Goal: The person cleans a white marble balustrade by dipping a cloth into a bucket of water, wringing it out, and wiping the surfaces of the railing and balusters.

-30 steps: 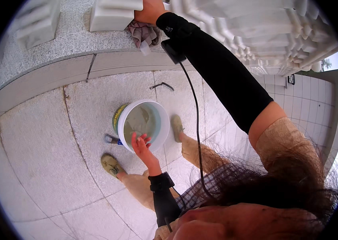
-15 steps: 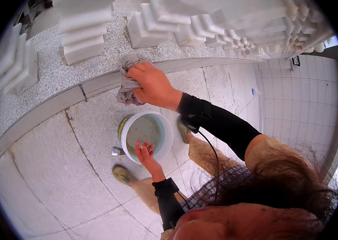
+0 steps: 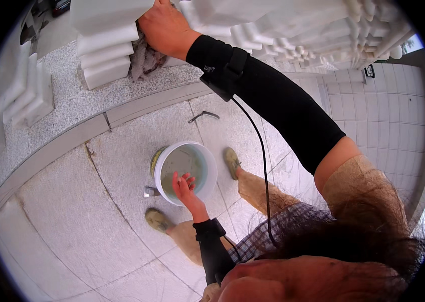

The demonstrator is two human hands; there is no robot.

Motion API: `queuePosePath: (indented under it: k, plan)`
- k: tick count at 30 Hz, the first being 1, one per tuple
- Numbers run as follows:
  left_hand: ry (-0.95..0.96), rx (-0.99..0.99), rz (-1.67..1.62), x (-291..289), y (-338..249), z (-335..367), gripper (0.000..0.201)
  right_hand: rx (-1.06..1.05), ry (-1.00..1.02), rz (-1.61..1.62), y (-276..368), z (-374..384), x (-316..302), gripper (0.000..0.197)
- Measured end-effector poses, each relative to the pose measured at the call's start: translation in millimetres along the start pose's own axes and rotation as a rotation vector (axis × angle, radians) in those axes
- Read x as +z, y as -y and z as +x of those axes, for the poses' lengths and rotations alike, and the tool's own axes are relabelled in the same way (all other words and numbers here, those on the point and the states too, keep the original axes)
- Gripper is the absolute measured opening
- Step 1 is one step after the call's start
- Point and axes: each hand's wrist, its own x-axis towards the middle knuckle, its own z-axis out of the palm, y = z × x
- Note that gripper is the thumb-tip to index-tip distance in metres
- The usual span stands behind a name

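Up at the white stone balusters, my right hand [image 3: 168, 31] is closed on a damp-looking grey cloth [image 3: 144, 63]. The cloth hangs below the hand, against the side of a stepped baluster base [image 3: 106, 70] and over the speckled ledge. Some of the fingertips are hidden behind the stone. Lower down, my left hand [image 3: 185, 189] hovers above a white bucket [image 3: 211, 176] of cloudy water. Its fingers are loosely curled and apart, holding nothing.
The bucket stands on pale floor tiles [image 3: 107, 221] between my shoes [image 3: 158, 220]. A flat metal piece [image 3: 151, 191] lies beside it, and a thin dark bent tool [image 3: 204, 116] lies near the kerb. From my right wrist hangs a black cable [image 3: 263, 151]. A tiled wall [image 3: 381, 116] rises at right.
My right hand has carried the cloth up and left, from the ledge's edge to the baluster base. The bent tool on the floor is now uncovered. My left hand has barely moved.
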Motion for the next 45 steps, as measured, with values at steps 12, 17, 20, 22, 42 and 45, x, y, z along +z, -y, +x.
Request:
queuePosePath:
  k: [12,17,20,22,42,45]
  plan:
    - [-0.041,0.037,-0.121,-21.4,-8.9,-14.5,0.040,0.195,0.589,-0.037,-16.6,44.0,122.3,0.047]
    - [-0.041,0.054,-0.156,-29.0,-5.7,-19.3,0.038,-0.066,0.404,0.002,-27.6,21.1,124.1,0.040]
    - [-0.021,0.066,-0.156,-30.8,-4.6,-21.7,0.038,-0.066,0.346,0.015,-8.2,6.8,108.8,0.042]
    - [-0.015,0.046,-0.129,-22.2,-6.2,-20.5,0.037,-0.122,0.178,0.062,-14.5,3.0,102.8,0.042]
    - [-0.016,-0.018,0.021,-8.2,9.7,-10.9,0.033,-0.129,0.249,0.265,28.0,-58.4,-21.3,0.036]
    - [-0.024,-0.014,0.009,-11.9,9.5,-12.7,0.033,-0.087,0.240,0.167,34.7,-49.7,-11.5,0.035]
